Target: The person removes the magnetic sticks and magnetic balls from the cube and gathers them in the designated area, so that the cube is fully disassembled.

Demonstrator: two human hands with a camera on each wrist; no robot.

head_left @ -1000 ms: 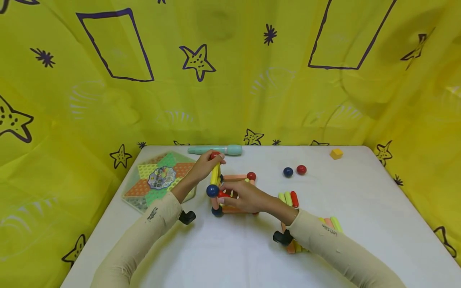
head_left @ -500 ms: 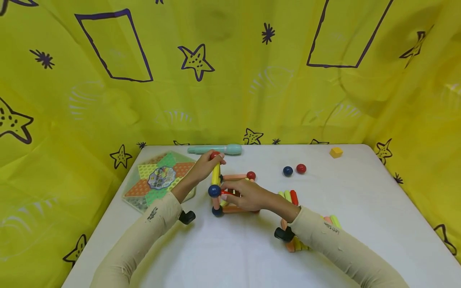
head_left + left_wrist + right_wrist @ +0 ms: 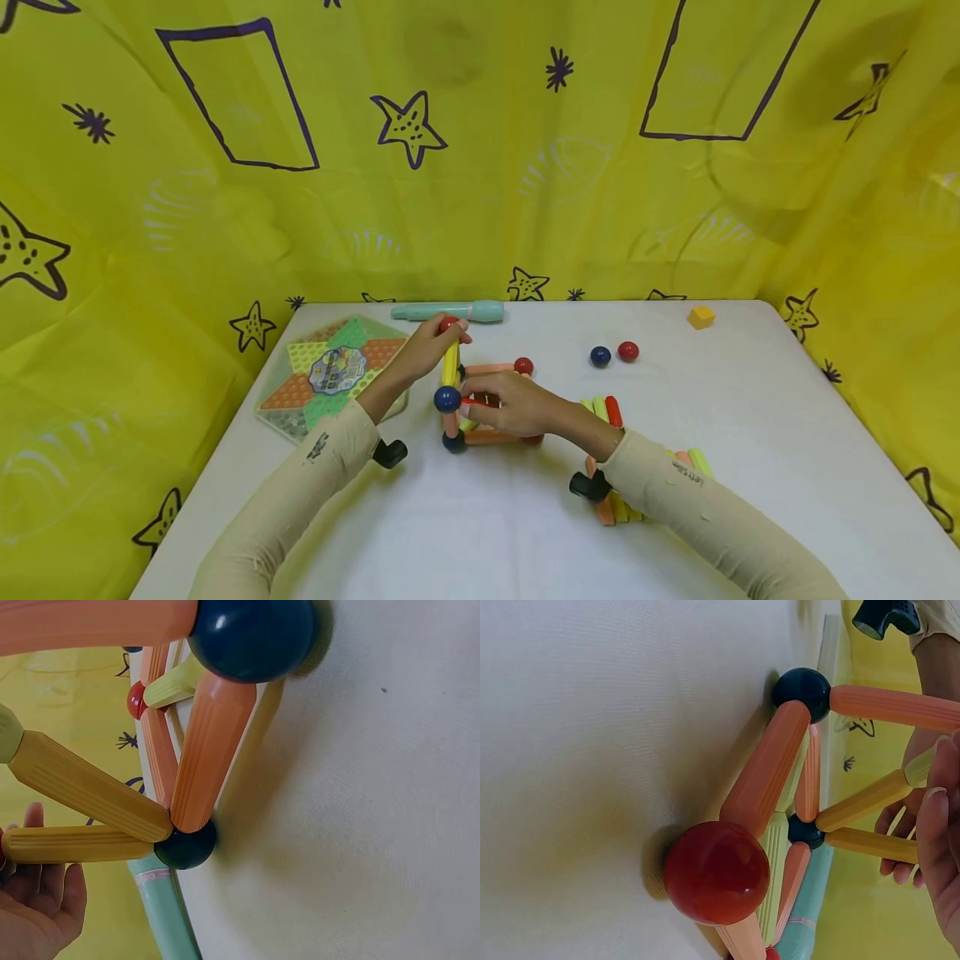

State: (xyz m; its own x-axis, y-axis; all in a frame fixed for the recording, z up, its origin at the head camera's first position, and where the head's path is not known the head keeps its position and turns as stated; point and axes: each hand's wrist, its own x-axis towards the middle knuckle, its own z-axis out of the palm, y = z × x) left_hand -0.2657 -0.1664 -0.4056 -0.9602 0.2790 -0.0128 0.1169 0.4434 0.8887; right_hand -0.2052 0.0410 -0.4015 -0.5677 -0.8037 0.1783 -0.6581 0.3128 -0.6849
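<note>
Far L: hex. box (image 3: 303,357) flat on tabletop (image 3: 450,533), R edge partly behind L sleeve (image 3: 288,496). Round label (image 3: 337,371) mid-box, print too small to read; dark print on L sleeve likewise illegible.

L hand (image 3: 430,347): fingers closed on red ball (image 3: 448,322) at top of rod-&-ball frame (image 3: 491,437), yellow rod (image 3: 451,360) just below. In L wrist view same ball cut off at L edge, only a sliver shows. Teal tube (image 3: 483,312) behind, at far edge of tabletop, partly covered by L hand.

Frame stands on tabletop btwn hands: L hand at its top L, R hand in front of its middle, hiding several rods.

R hand (image 3: 517,406): thumb + fingers pinch red rod (image 3: 476,403), end next to upper blue ball (image 3: 447,399); contact can't be told. R wrist view crops R hand at R edge, red rod not visible there.

Further R: loose blue ball (image 3: 600,357) & red one (image 3: 628,352); rod pile (image 3: 613,412) partly under R sleeve (image 3: 697,508), which reads approx. "LetsSlim". Yellow cube (image 3: 701,317) far R.
</note>
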